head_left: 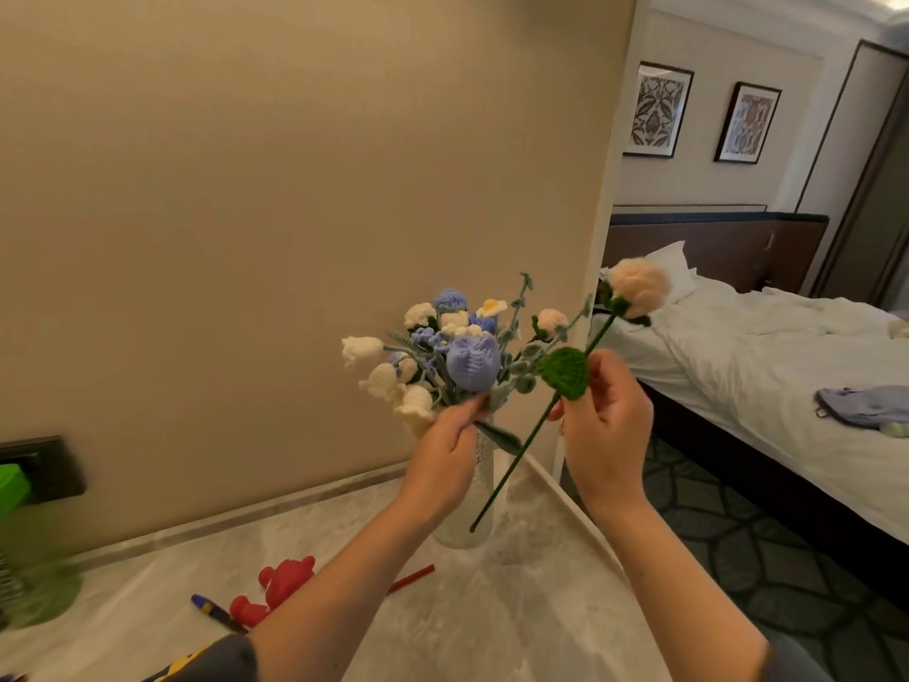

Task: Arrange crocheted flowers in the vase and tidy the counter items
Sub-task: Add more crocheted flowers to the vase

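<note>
Hiding much of the vase (481, 467), left hand (442, 455) pinches bouquet (472, 367)

We counted two hands (445, 452) (607, 425), one vase (484, 477), one bunch of flowers (457, 347), one loose peach flower (639, 287), two framed pictures (658, 110) (747, 123), one red toy (283, 585), one pen (216, 611), one red stick (412, 578) and one bed (738, 366).
</note>
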Demonstrator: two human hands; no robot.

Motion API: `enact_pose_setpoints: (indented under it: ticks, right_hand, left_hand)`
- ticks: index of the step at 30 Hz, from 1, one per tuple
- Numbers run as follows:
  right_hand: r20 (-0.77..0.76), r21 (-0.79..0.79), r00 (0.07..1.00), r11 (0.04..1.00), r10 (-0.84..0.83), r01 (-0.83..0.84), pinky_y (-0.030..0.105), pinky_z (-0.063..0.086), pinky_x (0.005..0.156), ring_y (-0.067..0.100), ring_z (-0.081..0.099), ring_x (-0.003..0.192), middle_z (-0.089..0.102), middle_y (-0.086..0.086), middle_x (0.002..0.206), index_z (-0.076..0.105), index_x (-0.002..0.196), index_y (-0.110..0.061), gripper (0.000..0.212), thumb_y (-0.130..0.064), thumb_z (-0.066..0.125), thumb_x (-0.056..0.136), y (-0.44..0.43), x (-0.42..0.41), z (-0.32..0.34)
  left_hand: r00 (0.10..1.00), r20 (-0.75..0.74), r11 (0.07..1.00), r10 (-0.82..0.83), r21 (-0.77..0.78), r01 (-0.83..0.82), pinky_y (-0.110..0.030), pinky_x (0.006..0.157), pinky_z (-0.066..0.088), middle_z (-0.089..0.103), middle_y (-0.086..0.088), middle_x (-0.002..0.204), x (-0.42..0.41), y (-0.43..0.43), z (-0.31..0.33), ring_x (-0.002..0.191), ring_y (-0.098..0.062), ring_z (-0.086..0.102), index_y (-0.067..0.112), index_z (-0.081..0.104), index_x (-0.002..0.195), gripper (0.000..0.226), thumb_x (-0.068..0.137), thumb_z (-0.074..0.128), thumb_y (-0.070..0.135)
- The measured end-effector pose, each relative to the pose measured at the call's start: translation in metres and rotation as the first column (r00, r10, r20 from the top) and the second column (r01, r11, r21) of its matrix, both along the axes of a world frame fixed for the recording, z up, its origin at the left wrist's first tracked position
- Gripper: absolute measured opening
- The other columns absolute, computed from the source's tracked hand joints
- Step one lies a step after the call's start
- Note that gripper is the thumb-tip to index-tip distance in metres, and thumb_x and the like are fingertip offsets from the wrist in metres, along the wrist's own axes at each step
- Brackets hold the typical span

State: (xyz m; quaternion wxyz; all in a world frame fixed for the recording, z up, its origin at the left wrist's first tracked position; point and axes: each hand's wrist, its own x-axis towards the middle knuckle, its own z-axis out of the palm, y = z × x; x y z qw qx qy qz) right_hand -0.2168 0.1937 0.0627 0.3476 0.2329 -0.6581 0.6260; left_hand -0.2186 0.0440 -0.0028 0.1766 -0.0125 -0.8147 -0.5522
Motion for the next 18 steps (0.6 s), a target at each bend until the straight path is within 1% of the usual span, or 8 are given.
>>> enact_pose_setpoints:
  ticks: [2,3,5,7,9,11,14,18]
  right_hand:
    - [-0.094,-0.045,0.994,0.997,-0.063,0.059,0.044,0.039,0.045,0.031,0.047,0.050,0.051,0.004,0.056,0.051,0.070,-0.013,0.024,-0.029,0.051,0.087,0.001,0.003,0.015]
    - [-0.140,-0.063,0.987,0.995,-0.085,0.077,0.046,0.037,0.045,0.033,0.045,0.050,0.049,0.006,0.056,0.050,0.070,-0.010,0.025,-0.027,0.051,0.088,0.001,0.004,0.022]
    - [-0.214,-0.082,0.972,0.993,-0.101,0.085,0.046,0.035,0.043,0.034,0.044,0.049,0.047,0.004,0.057,0.048,0.072,-0.011,0.022,-0.024,0.052,0.089,0.001,0.007,0.037]
    - [-0.261,-0.074,0.960,0.994,-0.102,0.086,0.046,0.037,0.044,0.035,0.046,0.050,0.048,0.007,0.058,0.049,0.075,-0.012,0.020,-0.023,0.053,0.091,-0.001,0.008,0.048]
    - [-0.280,-0.055,0.957,0.996,-0.077,0.064,0.046,0.038,0.046,0.033,0.047,0.052,0.050,0.007,0.061,0.051,0.078,-0.013,0.018,-0.022,0.055,0.093,-0.006,0.007,0.054]
    - [-0.292,-0.013,0.953,0.997,-0.075,0.075,0.041,0.038,0.047,0.024,0.046,0.053,0.051,0.000,0.063,0.051,0.080,-0.017,0.014,-0.015,0.056,0.094,-0.013,0.004,0.054]
    - [-0.310,0.050,0.945,0.991,-0.106,0.127,0.035,0.037,0.048,0.019,0.047,0.054,0.053,0.000,0.065,0.054,0.082,-0.015,0.015,-0.006,0.056,0.094,-0.022,-0.002,0.054]
    - [-0.317,0.098,0.939,0.981,-0.131,0.170,0.039,0.042,0.048,0.019,0.053,0.057,0.059,0.004,0.069,0.057,0.085,-0.008,0.010,-0.009,0.055,0.095,-0.029,-0.007,0.059]
  left_hand:
    - [0.999,0.019,0.992,-0.030,-0.125,0.032,-0.006,0.101,0.024,0.047,0.008,0.139,0.000,0.002,-0.004,0.125,0.002,0.038,0.025,0.044,0.142,0.047,0.100,0.034,0.005]
    - [0.998,0.026,0.982,-0.051,-0.181,0.055,-0.004,0.100,0.020,0.042,0.006,0.142,-0.001,0.003,-0.008,0.129,0.000,0.034,0.023,0.041,0.144,0.052,0.098,0.034,0.001]
    - [0.995,0.041,0.954,-0.088,-0.284,0.096,-0.007,0.104,0.015,0.035,0.004,0.148,-0.001,0.005,-0.013,0.138,-0.007,0.027,0.022,0.034,0.148,0.062,0.093,0.033,-0.007]
    - [0.992,0.067,0.922,-0.111,-0.367,0.128,-0.012,0.109,0.012,0.026,0.006,0.154,-0.002,0.007,-0.016,0.143,-0.008,0.018,0.025,0.028,0.151,0.069,0.091,0.033,-0.009]
    - [0.990,0.071,0.886,-0.122,-0.442,0.141,-0.021,0.118,0.012,0.016,0.008,0.159,-0.004,0.008,-0.020,0.147,-0.007,0.010,0.030,0.020,0.153,0.071,0.092,0.036,-0.004]
    - [0.990,0.068,0.834,-0.123,-0.534,0.141,-0.030,0.121,0.013,0.009,0.009,0.161,-0.007,0.008,-0.023,0.148,-0.009,0.005,0.031,0.009,0.154,0.071,0.094,0.039,0.006]
    - [0.988,0.087,0.765,-0.126,-0.626,0.153,-0.029,0.121,0.005,-0.004,0.008,0.162,-0.008,0.010,-0.026,0.148,-0.010,-0.005,0.026,-0.005,0.154,0.071,0.098,0.039,0.022]
    - [0.990,0.086,0.691,-0.114,-0.709,0.141,-0.030,0.120,-0.001,-0.015,0.005,0.161,-0.006,0.013,-0.031,0.147,-0.011,-0.016,0.022,-0.014,0.152,0.075,0.099,0.038,0.036]
